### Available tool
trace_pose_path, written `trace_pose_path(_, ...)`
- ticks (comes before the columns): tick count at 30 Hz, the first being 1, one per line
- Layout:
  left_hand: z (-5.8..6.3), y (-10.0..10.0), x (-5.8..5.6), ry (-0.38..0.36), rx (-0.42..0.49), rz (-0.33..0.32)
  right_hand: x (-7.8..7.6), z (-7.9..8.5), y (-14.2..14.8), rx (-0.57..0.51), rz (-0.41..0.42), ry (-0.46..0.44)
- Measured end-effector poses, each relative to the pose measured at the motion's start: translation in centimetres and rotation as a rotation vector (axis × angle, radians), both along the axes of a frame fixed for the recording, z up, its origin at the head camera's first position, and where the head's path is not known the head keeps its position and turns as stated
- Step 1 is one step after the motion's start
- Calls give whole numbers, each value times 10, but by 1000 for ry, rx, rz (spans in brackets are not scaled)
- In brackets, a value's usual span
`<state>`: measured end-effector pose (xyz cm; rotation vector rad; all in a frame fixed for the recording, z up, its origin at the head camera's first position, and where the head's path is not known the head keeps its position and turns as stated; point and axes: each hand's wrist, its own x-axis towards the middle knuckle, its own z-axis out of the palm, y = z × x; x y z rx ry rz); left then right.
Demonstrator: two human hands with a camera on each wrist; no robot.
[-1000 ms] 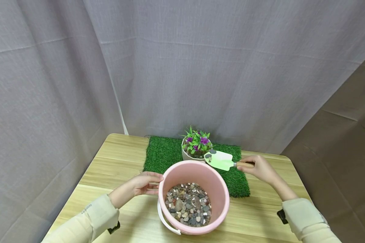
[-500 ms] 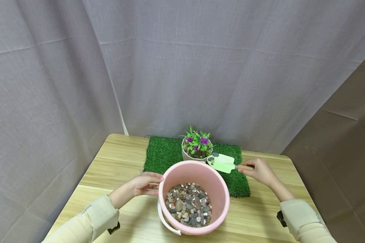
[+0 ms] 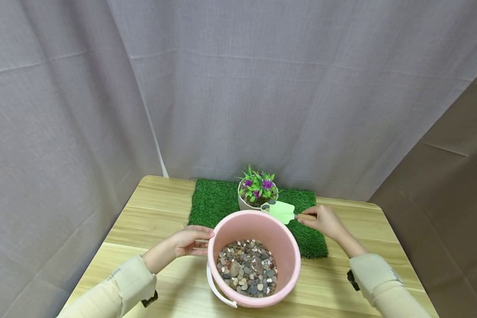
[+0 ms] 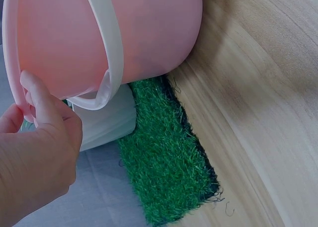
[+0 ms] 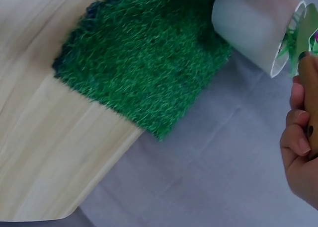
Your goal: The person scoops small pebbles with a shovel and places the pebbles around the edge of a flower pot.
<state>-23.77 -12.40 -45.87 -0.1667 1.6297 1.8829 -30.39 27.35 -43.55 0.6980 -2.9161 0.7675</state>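
A pink bucket [image 3: 288, 251] stands at the front of the table with many mixed pebbles [image 3: 246, 269] in its bottom. My left hand [image 3: 187, 241] pinches its rim at the left between thumb and fingers; the left wrist view shows this grip beside the white bail handle [image 4: 110, 33]. In my right hand [image 3: 322, 221] is a light green garden trowel [image 3: 282, 212], held by its wooden handle [image 5: 310, 98]. Several dark stones lie at the blade's tip, which overlaps the near right rim of a white flowerpot [image 3: 243, 204]. Purple flowers [image 3: 267, 184] and green leaves fill that pot.
The flowerpot stands on a strip of artificial grass [image 3: 212, 198], behind the bucket. Underneath is a wooden table [image 3: 143, 221] with rounded back corners. Grey curtain cloth [image 3: 238, 88] hangs close behind, and brown cloth [image 3: 445, 198] is at the right.
The trowel dips slightly towards me, then shifts left to the flowerpot's rim, stones still on its tip. My left hand and the bucket stay put.
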Motion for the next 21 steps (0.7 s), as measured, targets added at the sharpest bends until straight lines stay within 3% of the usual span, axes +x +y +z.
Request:
trace_pose_path(5,-1,1,0,-3,10,-1,-5,5,-14,-1,-35,-79)
trace_pose_path(21,-2,-1,0,-1,5,0,-15,49,-58,212,-127,-100)
